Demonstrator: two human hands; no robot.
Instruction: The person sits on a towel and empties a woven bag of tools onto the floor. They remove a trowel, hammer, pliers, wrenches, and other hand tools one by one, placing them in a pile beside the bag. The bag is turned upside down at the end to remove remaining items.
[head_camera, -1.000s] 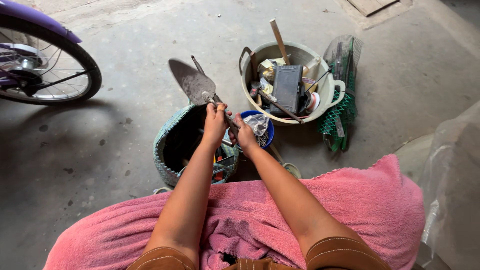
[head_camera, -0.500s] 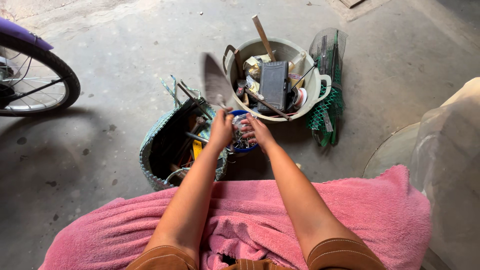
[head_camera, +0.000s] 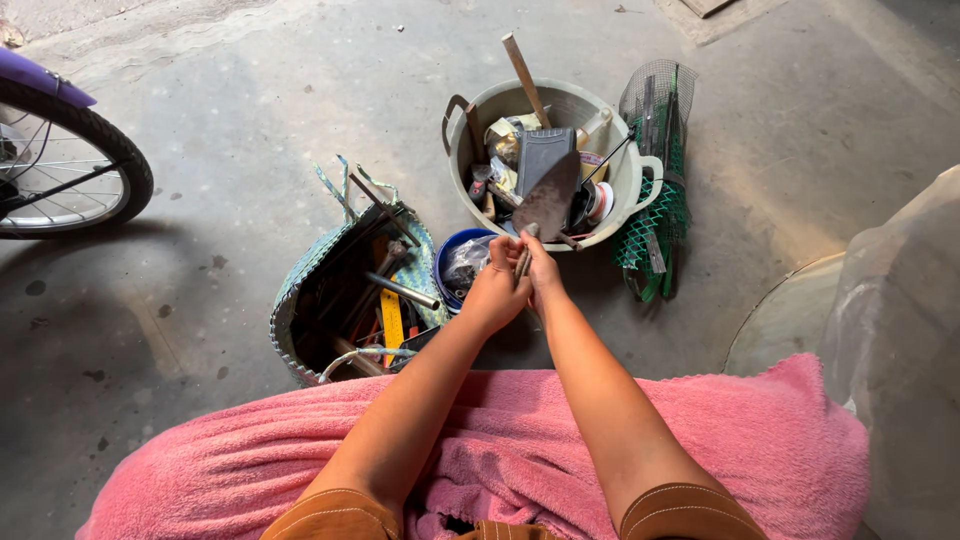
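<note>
Both my hands grip the handle of a mason's trowel (head_camera: 549, 196), its grey pointed blade reaching over the rim of a round cream tub (head_camera: 628, 165). My left hand (head_camera: 495, 285) wraps the handle from the left. My right hand (head_camera: 541, 270) holds it from the right, the two hands touching. The tub holds a dark plastic case (head_camera: 540, 150), a wooden-handled tool (head_camera: 524, 63) and several small items.
A woven blue-green basket (head_camera: 300, 300) of tools sits left of my hands, with a small blue bowl (head_camera: 450, 262) beside it. Green mesh (head_camera: 660, 215) leans right of the tub. A bicycle wheel (head_camera: 60, 165) stands far left. A pink towel (head_camera: 500, 450) covers my lap; clear plastic (head_camera: 900, 340) lies right.
The trowel swung from above the woven basket rightward to over the tub. My right hand came back onto the handle, and both hands moved right.
</note>
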